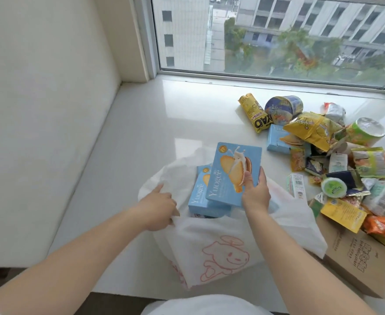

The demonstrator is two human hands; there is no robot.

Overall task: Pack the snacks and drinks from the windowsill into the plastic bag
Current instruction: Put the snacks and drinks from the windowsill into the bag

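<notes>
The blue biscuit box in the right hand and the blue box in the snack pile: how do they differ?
The held box is over the plastic bag, gripped by the right hand, face fully visible. The pile box lies on the windowsill, partly covered by a yellow packet. Both are light blue.

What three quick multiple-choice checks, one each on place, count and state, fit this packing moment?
1. Where is the snack pile? A left of the bag B right of the bag C on the floor
2. How many blue boxes show in all? A one B three C five
3. The right hand is: A empty B holding a can C holding a blue box

B: the pile lies right of the bag.
B: one held box, one in the bag, one in the pile.
C: its fingers grip the box; the left hand holds the bag open.
</notes>
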